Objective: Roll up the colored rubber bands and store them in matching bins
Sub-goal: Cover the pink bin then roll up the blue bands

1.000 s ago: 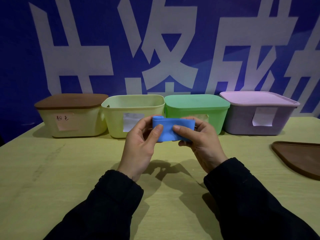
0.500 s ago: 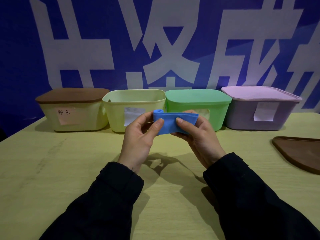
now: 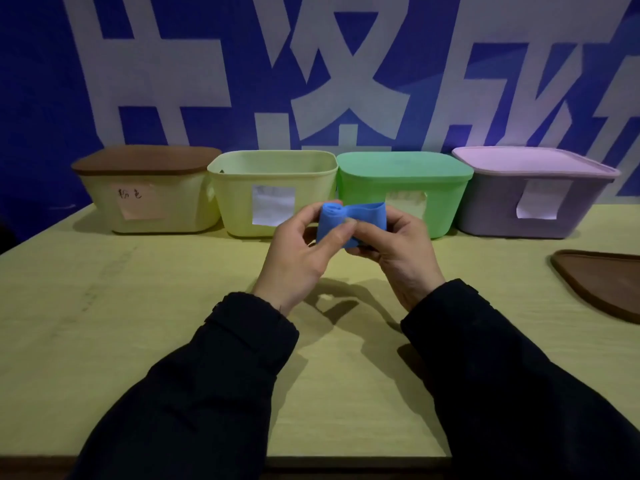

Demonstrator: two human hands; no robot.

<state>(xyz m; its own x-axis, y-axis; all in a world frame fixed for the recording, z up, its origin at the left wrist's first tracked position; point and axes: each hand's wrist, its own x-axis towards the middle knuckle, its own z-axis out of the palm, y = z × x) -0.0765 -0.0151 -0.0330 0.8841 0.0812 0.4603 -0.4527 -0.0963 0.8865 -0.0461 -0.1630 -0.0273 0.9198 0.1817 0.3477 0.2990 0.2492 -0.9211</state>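
While my left hand (image 3: 298, 252) is pinching the rolled end of the blue band (image 3: 349, 221) above the desk (image 3: 138, 323), my right hand (image 3: 401, 251) is gripping its loose tail, trailing rightward.

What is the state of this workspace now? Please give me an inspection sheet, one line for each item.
Surface: yellowish wooden table, bare in front of the person.
Job's things: blue rubber band, partly rolled at its left end, held above the table; four bins in a row at the back: cream bin with brown lid, open yellow-green bin, green bin lidded, purple bin lidded.
Clutter: loose brown lid lying at the right edge.
Grippers: left hand pinches the rolled end; right hand holds the flat part.
Cables: nothing seen.
Surroundings: blue wall banner with large white characters.
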